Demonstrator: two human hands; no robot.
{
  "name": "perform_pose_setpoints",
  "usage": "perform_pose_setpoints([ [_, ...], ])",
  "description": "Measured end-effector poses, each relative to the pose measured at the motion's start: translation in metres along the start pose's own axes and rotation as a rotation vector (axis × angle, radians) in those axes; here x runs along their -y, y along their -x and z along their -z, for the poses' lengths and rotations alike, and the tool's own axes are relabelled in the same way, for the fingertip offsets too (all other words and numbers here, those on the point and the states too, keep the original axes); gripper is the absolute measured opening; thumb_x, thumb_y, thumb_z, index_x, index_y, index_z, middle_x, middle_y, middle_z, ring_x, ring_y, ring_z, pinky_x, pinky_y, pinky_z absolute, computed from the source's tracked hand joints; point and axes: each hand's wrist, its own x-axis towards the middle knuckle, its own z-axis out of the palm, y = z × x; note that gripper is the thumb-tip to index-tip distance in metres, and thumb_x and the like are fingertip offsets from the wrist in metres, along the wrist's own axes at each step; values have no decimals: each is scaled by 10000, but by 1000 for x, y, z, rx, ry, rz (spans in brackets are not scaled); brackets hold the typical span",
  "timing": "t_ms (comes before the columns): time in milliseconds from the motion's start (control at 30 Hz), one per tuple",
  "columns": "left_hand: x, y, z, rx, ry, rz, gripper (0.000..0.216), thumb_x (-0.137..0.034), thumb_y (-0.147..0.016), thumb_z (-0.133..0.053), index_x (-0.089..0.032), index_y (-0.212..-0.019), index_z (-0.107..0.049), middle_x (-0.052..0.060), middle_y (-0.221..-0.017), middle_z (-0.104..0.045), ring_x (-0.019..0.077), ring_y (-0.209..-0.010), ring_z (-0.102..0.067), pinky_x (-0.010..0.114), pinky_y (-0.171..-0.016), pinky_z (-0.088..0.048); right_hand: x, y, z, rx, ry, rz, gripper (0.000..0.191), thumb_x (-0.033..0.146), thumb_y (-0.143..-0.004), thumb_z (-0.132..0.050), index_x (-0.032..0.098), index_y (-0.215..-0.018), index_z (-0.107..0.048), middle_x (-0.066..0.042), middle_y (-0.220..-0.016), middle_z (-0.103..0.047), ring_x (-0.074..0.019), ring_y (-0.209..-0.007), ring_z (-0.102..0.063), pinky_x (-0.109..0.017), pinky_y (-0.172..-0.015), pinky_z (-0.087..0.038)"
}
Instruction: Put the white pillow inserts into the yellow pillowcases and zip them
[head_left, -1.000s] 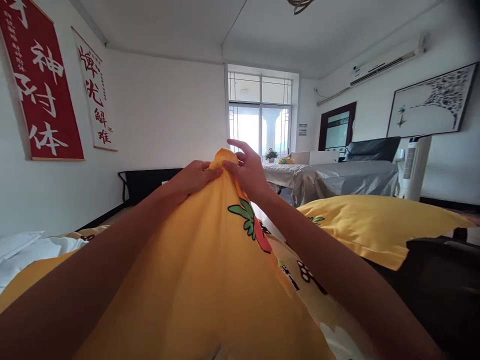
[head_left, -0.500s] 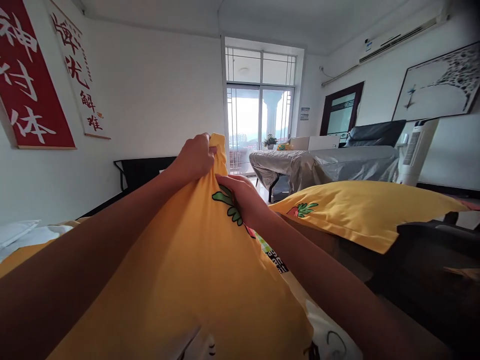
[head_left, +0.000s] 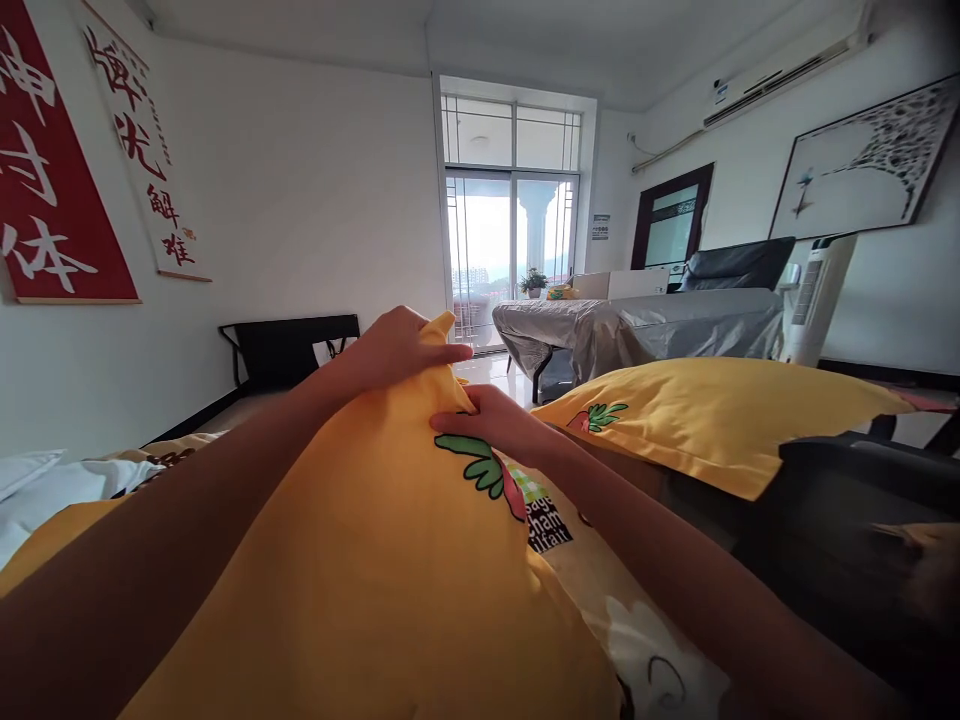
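Big yellow cloth (head_left: pixel 360 560) up close, lifted to peak, red-and-green picture on right side. Right hand (head_left: pixel 487 418) pinches cloth just above green leaves. Left hand (head_left: pixel 405 345) grips top, thumb poking out. Yellow pillow (head_left: pixel 697 420) off right. Far back: small plant (head_left: pixel 533 279), tall window (head_left: pixel 514 240).

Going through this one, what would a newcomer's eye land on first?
First, the large yellow cloth filling the middle foreground, gripped near its upper end by the left hand and, slightly lower and to the right, by the right hand. Next, the plump yellow pillow at the right. Behind these, the red scroll with white characters stands out on the wall at the far left, and the bright window near the centre.
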Motion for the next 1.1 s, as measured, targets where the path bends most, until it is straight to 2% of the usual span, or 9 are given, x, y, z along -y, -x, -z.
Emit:
perform_pose_setpoints([
  [133, 15, 0, -1, 70, 119, -40, 408, -504, -771, -572, -187, -571, -411, -30, -523, -411, 72, -434, -368, 231, -425, -244, -23, 27, 0, 123, -28, -110, 368, 401, -680, -770, 173, -953, -677, -21, -897, -708, -177, -800, -663, -305, -727, -547],
  [233, 21, 1, -3, -36, 171, -19, 370, -483, -824, -483, -189, -608, -424, -19, -543, -436, 93, -467, -402, 238, -450, -281, -45, 44, -20, 132, -20, -115, 389, 326, -653, -780, 196, -1005, -678, -24, -964, -712, -229, -906, -659, -348, -770, -550],
  [367, 0, -2, -7, -245, 57, -123, 378, -436, -846, -442, -200, -574, -327, -28, -521, -357, 92, -493, -324, 254, -489, -249, -74, 33, -70, -327, 41, 143, 305, 248, -709, -693, 218, -1011, -657, -15, -996, -713, -231, -939, -643, -352, -810, -532],
  [467, -25, -6, -9, -278, -131, -288, 380, -382, -859, -440, -197, -561, -297, -32, -518, -333, 90, -509, -275, 269, -533, -228, -91, 2, -110, -621, -18, 299, 290, 253, -720, -663, 214, -1005, -629, -25, -988, -711, -217, -907, -634, -346, -825, -519],
  [600, -19, -4, -8, -180, -317, -370, 364, -388, -855, -465, -196, -581, -323, -38, -509, -359, 91, -494, -275, 271, -559, -231, -112, -34, -141, -696, -66, 379, 286, 310, -740, -652, 209, -1006, -626, -38, -996, -701, -208, -907, -619, -330, -810, -509],
  [700, 18, 6, -2, -188, -344, -258, 372, -428, -852, -440, -199, -583, -326, -34, -499, -379, 102, -483, -302, 271, -554, -245, -130, -41, -129, -540, -23, 315, 311, 341, -657, -739, 198, -922, -661, -22, -907, -702, -210, -847, -611, -335, -784, -503],
  [867, 71, 16, 12, -281, -242, 20, 409, -498, -842, -400, -197, -569, -351, -26, -517, -403, 120, -507, -373, 272, -538, -267, -160, -29, -59, -144, -180, 0, 438, 437, -577, -803, 180, -920, -711, -3, -811, -698, -190, -728, -618, -331, -700, -504],
  [1000, 79, 8, 14, -277, -170, 84, 402, -510, -815, -406, -195, -566, -375, -20, -531, -414, 119, -515, -388, 270, -521, -269, -165, -16, -18, -70, -131, -52, 396, 487, -589, -788, 151, -780, -701, 11, -692, -646, -160, -665, -586, -288, -643, -468],
  [1100, 74, 1, 9, -231, -165, 49, 400, -515, -800, -411, -191, -566, -394, -13, -535, -425, 119, -520, -393, 267, -517, -273, -142, -17, -15, -133, -17, 62, 356, 476, -607, -781, 151, -678, -653, 23, -649, -600, -121, -640, -528, -242, -601, -423],
])
